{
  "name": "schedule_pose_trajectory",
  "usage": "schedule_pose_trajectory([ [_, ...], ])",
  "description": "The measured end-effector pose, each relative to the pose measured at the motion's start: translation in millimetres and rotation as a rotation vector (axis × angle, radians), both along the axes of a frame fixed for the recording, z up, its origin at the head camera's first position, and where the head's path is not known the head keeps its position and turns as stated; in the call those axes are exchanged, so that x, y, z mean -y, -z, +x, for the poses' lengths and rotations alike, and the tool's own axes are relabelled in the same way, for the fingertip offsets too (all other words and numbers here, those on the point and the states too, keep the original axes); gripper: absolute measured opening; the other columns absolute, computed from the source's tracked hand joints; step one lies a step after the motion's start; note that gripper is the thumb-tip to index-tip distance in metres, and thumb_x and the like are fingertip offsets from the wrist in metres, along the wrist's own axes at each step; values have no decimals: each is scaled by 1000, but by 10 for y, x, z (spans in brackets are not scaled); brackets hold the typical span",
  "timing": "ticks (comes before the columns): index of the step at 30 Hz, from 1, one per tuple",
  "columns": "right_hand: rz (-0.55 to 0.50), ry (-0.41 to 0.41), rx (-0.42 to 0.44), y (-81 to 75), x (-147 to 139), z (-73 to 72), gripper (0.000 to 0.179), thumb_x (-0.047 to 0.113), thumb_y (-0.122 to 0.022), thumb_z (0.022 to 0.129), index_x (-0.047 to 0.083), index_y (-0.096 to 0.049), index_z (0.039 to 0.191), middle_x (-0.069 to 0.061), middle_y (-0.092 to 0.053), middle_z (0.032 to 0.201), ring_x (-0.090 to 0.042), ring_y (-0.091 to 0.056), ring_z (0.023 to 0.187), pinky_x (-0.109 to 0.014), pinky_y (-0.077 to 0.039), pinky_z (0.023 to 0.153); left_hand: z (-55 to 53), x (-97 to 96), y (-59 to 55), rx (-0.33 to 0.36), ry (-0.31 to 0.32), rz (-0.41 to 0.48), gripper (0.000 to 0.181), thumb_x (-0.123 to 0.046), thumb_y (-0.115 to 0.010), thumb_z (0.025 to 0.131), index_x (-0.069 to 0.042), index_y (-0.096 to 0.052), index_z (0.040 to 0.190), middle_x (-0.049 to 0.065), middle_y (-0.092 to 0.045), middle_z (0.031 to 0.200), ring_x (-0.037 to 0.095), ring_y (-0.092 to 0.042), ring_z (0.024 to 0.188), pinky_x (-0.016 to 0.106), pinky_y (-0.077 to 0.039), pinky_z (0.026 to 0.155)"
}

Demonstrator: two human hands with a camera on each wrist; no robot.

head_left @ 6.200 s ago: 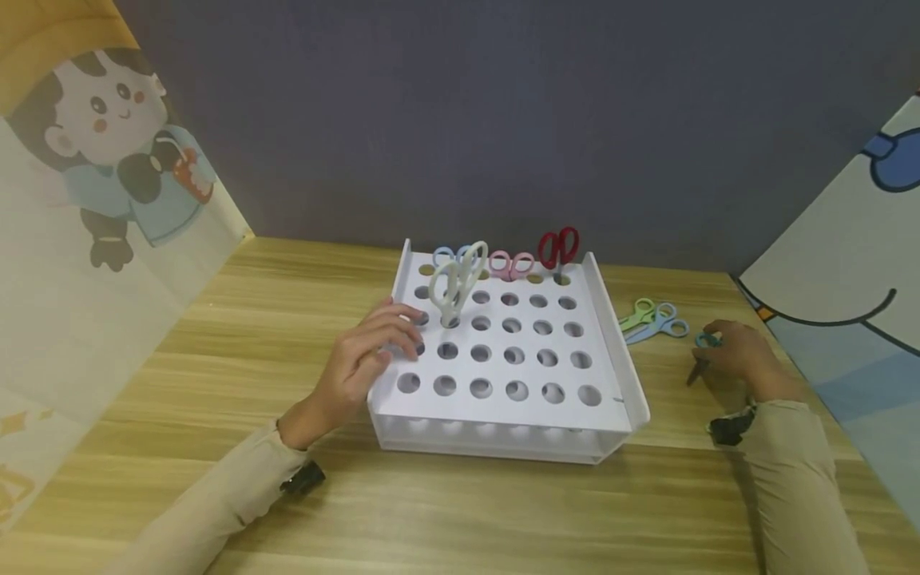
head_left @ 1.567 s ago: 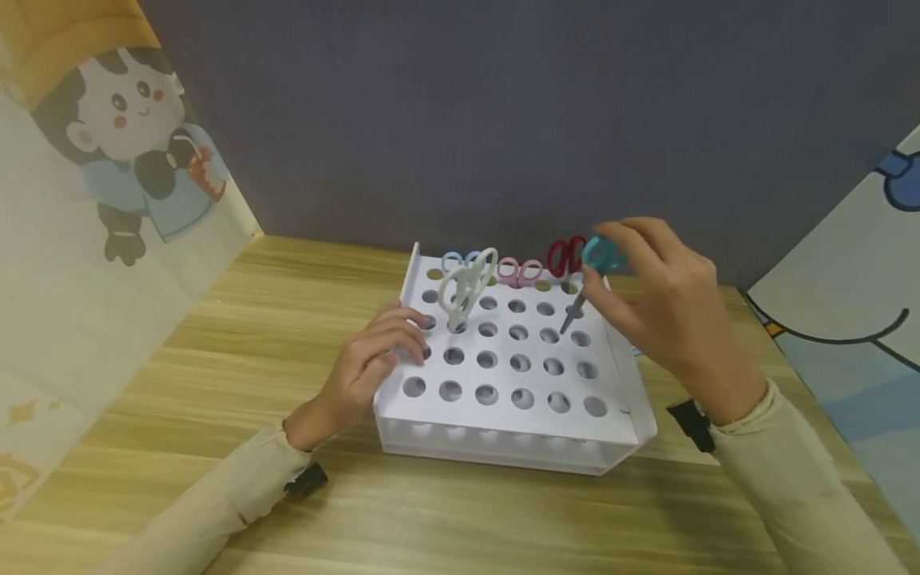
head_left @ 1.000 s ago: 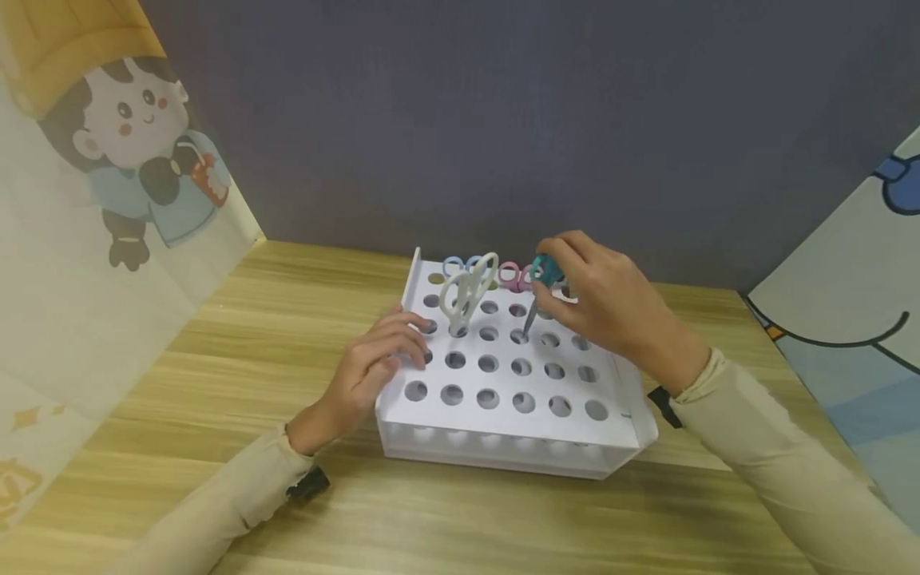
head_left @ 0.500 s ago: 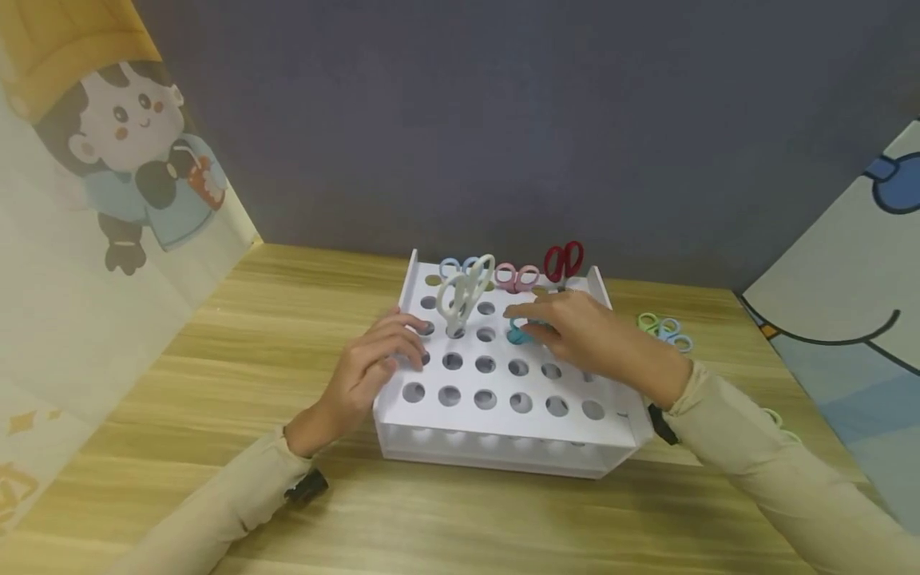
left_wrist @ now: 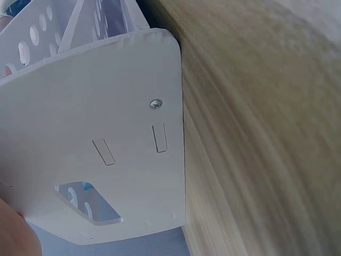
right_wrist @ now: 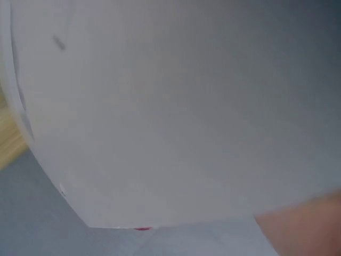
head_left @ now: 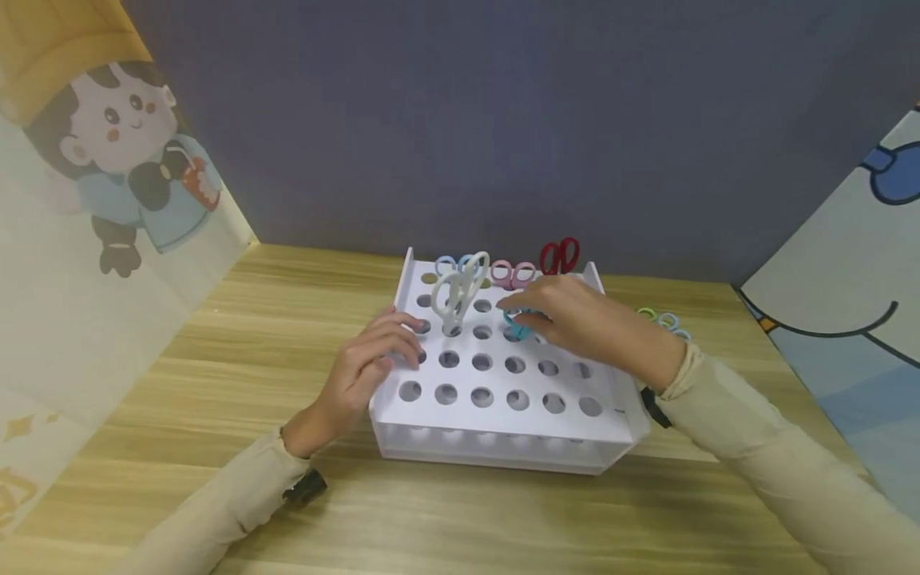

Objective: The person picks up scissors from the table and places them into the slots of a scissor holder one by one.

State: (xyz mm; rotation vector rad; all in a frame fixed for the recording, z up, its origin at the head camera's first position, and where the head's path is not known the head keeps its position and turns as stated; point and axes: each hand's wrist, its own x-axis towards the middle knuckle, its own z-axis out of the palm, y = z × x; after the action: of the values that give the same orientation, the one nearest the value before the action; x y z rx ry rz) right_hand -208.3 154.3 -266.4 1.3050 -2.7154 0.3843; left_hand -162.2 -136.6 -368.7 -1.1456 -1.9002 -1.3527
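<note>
A white rack [head_left: 496, 415] with rows of round holes sits on the wooden table. My left hand [head_left: 359, 363] holds its left side, fingers bent over the side panel's edge and tips on the perforated top. My right hand [head_left: 575, 315] reaches over the right side and pinches the teal handles of scissors [head_left: 519, 327], whose blades are down in a middle-row hole, out of sight. White scissors [head_left: 456, 295] lean upright in a hole nearer the left. Blue scissors [head_left: 447, 263], pink scissors [head_left: 513, 275] and red scissors [head_left: 559, 257] stand along the back row.
Green scissors [head_left: 647, 313] and light blue scissors [head_left: 670, 322] lie on the table right of the rack, partly behind the right forearm. A dark panel [head_left: 460, 120] rises behind the table, with printed walls at both sides. The rack's side panel [left_wrist: 122, 117] fills much of the left wrist view.
My right hand has picked up the teal scissors from the table at the right, carried them left over the rack and lowered them into a hole. The left hand has stayed on the rack.
</note>
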Motion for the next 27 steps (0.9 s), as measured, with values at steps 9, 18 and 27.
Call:
schedule_pose_trajectory([
  [9,38,27,11,14,69,28,52,7,-71,90,7,-54,139,-14,-69,110,-26,-67,96,-39,-59,80,-3,22,5,-5,-9,9,30,3,-37,84,-4,-66,83,13,-68,92,37,-57,115,58,-21,119],
  [18,-37,58,33,60,4,43,23,2,-70,89,8,-69,111,-6,-72,104,-17,-69,93,-32,-61,79,-3,4,-2,0,2,2,29,2,-37,85,-4,-66,83,13,-68,93,36,-57,116,58,-20,119],
  [27,-124,51,99,37,-73,48,23,0,-73,86,7,-65,107,-8,-74,97,-21,-72,90,-34,-62,75,4,2,-13,8,-2,-1,30,2,-37,85,-5,-66,83,11,-69,93,34,-57,116,60,-20,118],
])
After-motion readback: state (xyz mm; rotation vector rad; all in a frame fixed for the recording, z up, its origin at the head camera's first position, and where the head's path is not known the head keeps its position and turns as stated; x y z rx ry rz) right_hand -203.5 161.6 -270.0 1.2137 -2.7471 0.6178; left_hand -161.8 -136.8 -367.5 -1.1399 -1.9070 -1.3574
